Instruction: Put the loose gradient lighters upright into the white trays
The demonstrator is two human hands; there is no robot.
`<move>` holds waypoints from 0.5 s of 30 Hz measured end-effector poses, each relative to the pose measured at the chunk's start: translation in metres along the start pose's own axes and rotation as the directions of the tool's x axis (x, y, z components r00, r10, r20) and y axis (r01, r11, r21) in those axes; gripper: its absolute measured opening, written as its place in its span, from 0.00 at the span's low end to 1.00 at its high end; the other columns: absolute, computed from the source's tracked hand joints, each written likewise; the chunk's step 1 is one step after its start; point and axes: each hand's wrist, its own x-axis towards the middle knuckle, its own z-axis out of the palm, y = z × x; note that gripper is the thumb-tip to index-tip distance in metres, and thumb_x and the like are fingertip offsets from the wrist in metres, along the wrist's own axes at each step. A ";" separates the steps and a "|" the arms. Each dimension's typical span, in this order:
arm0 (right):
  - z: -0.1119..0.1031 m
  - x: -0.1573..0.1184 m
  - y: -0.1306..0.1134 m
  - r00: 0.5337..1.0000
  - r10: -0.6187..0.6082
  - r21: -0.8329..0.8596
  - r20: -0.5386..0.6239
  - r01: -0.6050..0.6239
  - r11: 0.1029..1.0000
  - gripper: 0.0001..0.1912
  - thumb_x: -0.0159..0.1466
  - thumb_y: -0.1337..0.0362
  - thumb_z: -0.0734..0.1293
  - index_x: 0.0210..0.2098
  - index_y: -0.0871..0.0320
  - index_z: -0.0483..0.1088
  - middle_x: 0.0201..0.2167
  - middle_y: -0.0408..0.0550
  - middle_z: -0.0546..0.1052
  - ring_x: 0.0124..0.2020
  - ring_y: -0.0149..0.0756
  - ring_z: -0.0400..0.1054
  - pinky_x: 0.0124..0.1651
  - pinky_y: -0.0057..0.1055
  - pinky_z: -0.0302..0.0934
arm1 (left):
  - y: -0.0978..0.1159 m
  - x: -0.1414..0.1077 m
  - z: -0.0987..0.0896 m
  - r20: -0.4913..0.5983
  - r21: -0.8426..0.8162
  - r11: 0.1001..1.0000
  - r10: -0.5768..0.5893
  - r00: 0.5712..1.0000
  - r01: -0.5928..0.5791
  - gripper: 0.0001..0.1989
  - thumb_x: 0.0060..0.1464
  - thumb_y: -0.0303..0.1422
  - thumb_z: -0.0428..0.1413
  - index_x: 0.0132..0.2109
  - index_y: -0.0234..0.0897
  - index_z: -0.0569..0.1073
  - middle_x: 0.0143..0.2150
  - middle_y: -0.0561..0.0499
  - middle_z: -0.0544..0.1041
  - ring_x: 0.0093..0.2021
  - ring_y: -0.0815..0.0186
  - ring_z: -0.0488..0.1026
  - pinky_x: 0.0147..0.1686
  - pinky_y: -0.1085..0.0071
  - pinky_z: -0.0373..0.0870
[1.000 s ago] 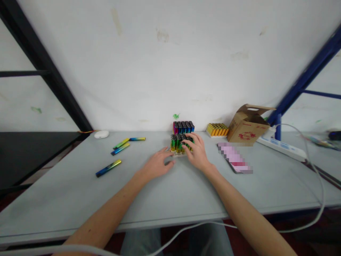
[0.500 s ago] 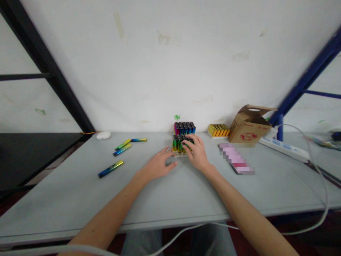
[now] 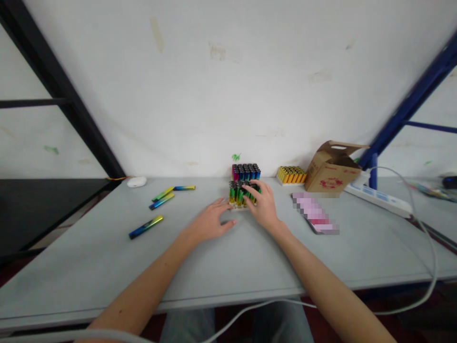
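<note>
Several green-and-yellow batteries (image 3: 232,193) with dark tops stand upright in a pale tray (image 3: 235,206) at the middle of the table. My left hand (image 3: 210,220) lies by the tray's front left corner, fingers stretched out and thumb apart, holding nothing; its fingertips are at or against the tray edge. From the right, my right hand (image 3: 262,202) reaches over the batteries with bent fingers. Thumb and fingers close about a battery in the front row, which they partly cover. Right behind stands a block of blue and purple batteries (image 3: 246,171).
Several blue-and-yellow flat sticks (image 3: 146,227) lie at left, near a white case (image 3: 136,182). Toward the right are yellow batteries (image 3: 292,175), an open cardboard box (image 3: 332,174), a phone (image 3: 314,213) and a power strip (image 3: 380,199). A white cable (image 3: 433,267) loops across the table's front edge.
The whole view has shifted slightly. Both hands stay at the tray, with the right fingers moved only a little among the batteries.
</note>
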 end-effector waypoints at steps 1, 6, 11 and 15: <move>0.000 0.000 0.001 1.000 0.009 0.004 -0.001 -0.009 1.000 0.16 0.64 0.64 0.65 0.52 0.52 0.73 0.53 0.55 0.70 0.55 0.48 0.63 0.59 0.50 0.59 | -0.001 0.000 0.000 0.000 0.001 1.000 0.002 1.000 -0.002 0.22 0.57 0.43 0.54 0.54 0.35 0.73 0.60 0.41 0.72 0.66 0.52 0.60 0.64 0.55 0.60; -0.003 0.000 0.000 0.999 -0.024 0.015 0.025 0.024 1.000 0.16 0.62 0.65 0.65 0.50 0.54 0.74 0.53 0.56 0.70 0.57 0.49 0.60 0.60 0.50 0.57 | -0.004 -0.001 0.001 -0.011 -0.067 0.997 0.024 1.000 -0.025 0.21 0.56 0.41 0.55 0.55 0.39 0.74 0.60 0.44 0.72 0.66 0.55 0.61 0.64 0.55 0.59; -0.011 -0.001 -0.001 1.000 0.027 0.021 -0.008 -0.026 0.999 0.20 0.62 0.63 0.64 0.53 0.59 0.70 0.54 0.58 0.69 0.58 0.49 0.59 0.63 0.47 0.54 | -0.028 0.007 -0.008 -0.133 -0.121 0.991 -0.072 0.989 0.056 0.20 0.57 0.44 0.53 0.50 0.38 0.76 0.61 0.43 0.71 0.60 0.55 0.69 0.63 0.58 0.61; -0.013 -0.003 0.007 0.989 0.150 0.033 -0.007 -0.150 0.988 0.22 0.62 0.64 0.62 0.55 0.61 0.68 0.55 0.59 0.68 0.57 0.49 0.59 0.62 0.48 0.54 | -0.069 0.007 -0.027 -0.422 0.040 0.932 -0.312 0.851 0.361 0.17 0.57 0.39 0.49 0.46 0.34 0.76 0.53 0.40 0.75 0.57 0.54 0.69 0.62 0.58 0.61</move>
